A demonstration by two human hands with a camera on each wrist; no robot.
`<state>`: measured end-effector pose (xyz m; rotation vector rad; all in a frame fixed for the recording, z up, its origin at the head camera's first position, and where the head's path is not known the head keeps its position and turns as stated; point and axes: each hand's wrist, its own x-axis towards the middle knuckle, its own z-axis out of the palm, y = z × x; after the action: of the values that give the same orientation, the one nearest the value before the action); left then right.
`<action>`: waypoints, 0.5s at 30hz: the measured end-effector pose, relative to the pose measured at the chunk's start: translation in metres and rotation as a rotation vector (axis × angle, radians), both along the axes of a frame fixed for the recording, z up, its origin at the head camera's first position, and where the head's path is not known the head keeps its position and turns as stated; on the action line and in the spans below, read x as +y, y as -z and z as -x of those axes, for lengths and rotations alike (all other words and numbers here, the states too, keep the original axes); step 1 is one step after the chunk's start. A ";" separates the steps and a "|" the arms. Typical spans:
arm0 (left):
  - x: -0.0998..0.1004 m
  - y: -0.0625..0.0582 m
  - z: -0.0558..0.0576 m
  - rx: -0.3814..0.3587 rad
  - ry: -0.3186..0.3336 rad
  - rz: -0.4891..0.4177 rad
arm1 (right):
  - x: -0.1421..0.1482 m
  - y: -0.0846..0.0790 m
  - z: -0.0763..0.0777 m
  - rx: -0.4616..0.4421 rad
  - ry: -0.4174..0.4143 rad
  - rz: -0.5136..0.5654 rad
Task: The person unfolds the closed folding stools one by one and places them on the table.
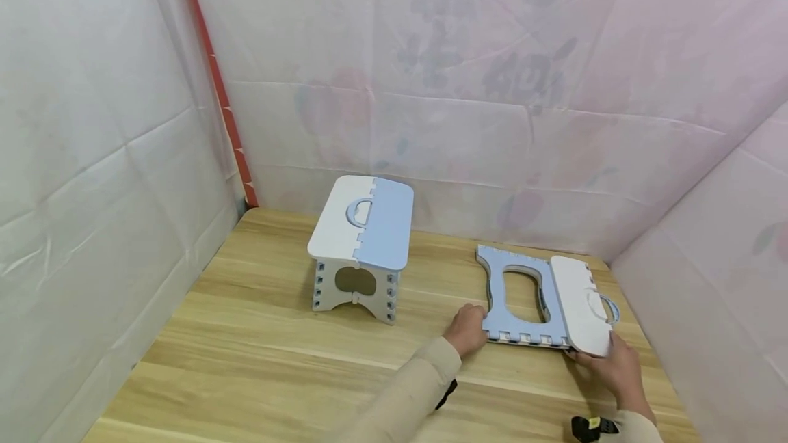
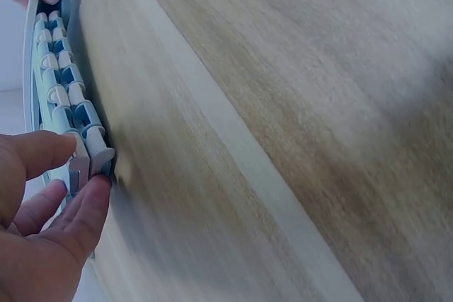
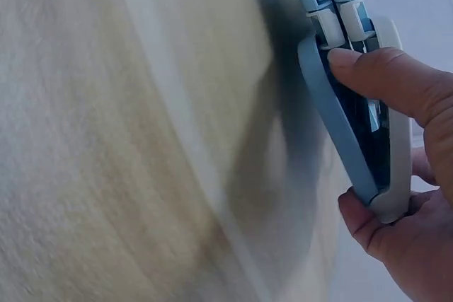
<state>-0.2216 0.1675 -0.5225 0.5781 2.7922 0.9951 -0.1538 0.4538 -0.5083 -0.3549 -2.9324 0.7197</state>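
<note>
A folded blue and white folding stool (image 1: pixel 529 296) lies flat at the right of the wooden table in the head view. My left hand (image 1: pixel 466 329) pinches the near left corner of its legs; in the left wrist view, the thumb and fingers (image 2: pixel 85 210) close round the hinged edge. At the stool's near right corner, my right hand (image 1: pixel 615 369) grips the end of the folded seat panel. The right wrist view shows the thumb (image 3: pixel 361 65) against the hinge edge and fingers round the seat's rounded tip. A second folding stool (image 1: pixel 363 224) stands unfolded at left.
The wood-grain table (image 1: pixel 258 333) backs onto a pale printed curtain (image 1: pixel 462 122). Further pale sheets hang at the left (image 1: pixel 92 156) and right sides. A red strip (image 1: pixel 221 87) runs down the back left corner.
</note>
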 end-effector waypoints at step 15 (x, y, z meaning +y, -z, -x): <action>-0.009 0.006 -0.004 0.083 0.098 -0.077 | -0.009 -0.015 -0.009 0.161 0.040 0.086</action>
<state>-0.2175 0.1581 -0.5287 0.7753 2.7749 1.0870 -0.1447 0.4451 -0.4936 -0.3453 -2.7420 0.8297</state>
